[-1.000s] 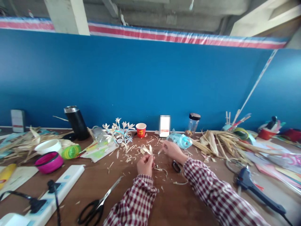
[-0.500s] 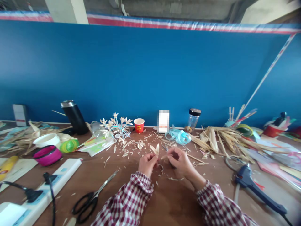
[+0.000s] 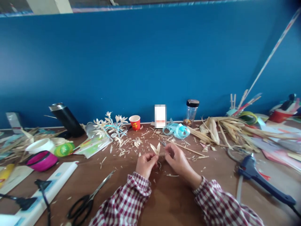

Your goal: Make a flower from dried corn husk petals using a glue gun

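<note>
My left hand (image 3: 146, 164) is closed, with thumb and fingers pinching a small pale corn husk flower (image 3: 155, 148) whose petals point up. Just to its right, my right hand (image 3: 175, 157) is closed in a pinch on a thin husk strip (image 3: 162, 154) that spans the small gap between the hands. Its fingertips are partly hidden. Beneath the left hand a thin curled strand shows. Beyond the hands, pale husk scraps (image 3: 137, 142) litter the brown table (image 3: 171, 201).
Black-handled scissors (image 3: 88, 201) and a white power strip (image 3: 56, 185) lie to the left. A blue glue gun (image 3: 261, 182) and dried husks (image 3: 225, 128) lie to the right. At the back stand finished husk flowers (image 3: 110, 125), a red paper cup (image 3: 134, 122), blue ribbon (image 3: 177, 130) and a jar (image 3: 191, 112).
The view has tilted slightly down and shifted right. My right hand has come nearer the left hand, shortening the visible strip between them. The flower stays in my left hand.
</note>
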Action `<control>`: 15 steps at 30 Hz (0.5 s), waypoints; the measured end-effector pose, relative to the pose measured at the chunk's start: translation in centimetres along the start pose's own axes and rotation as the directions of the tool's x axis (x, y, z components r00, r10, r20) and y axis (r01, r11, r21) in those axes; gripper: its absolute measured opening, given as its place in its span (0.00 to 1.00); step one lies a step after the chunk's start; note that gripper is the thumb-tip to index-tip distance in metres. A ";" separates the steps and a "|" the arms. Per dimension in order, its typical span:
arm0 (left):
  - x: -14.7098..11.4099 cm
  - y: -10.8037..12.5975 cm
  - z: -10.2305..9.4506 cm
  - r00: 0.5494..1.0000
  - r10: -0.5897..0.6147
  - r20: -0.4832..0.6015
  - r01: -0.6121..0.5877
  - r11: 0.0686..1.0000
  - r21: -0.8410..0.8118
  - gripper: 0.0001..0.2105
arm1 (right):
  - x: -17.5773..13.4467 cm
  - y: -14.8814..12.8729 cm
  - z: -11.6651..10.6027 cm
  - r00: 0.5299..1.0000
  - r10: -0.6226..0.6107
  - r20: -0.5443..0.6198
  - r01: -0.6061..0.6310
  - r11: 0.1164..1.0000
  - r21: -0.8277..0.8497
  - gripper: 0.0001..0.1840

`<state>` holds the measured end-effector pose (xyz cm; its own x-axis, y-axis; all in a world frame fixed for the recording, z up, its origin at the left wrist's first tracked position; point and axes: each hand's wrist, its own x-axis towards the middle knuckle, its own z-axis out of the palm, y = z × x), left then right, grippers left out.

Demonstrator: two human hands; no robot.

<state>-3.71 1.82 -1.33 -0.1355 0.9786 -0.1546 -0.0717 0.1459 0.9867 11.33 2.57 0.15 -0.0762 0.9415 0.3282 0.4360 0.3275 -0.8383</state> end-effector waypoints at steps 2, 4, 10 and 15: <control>0.2 -0.4 -0.1 0.996 -0.007 0.083 0.010 0.999 -0.039 0.12 | -0.1 -0.3 0.0 1.000 0.010 0.005 -0.010 0.999 0.030 0.07; 0.4 -0.7 -0.2 0.995 -0.008 0.101 0.014 0.998 -0.059 0.12 | -0.2 -0.6 0.0 1.000 0.023 0.019 -0.025 0.994 0.103 0.05; 0.8 -0.9 -0.5 0.996 -0.071 0.045 0.078 0.980 -0.182 0.12 | -0.4 -0.7 -0.2 0.989 -0.039 0.141 -0.001 0.963 0.270 0.11; 0.7 -0.7 -0.3 0.996 -0.070 0.047 0.078 0.977 -0.200 0.12 | -0.4 -0.2 -0.3 0.980 -0.144 0.141 0.124 0.982 0.142 0.19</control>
<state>-4.10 2.33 -2.17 -0.0834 0.9718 -0.2206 -0.2780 0.1899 0.9416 11.52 2.10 0.36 -0.2636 0.8862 0.3809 0.2914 0.4496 -0.8444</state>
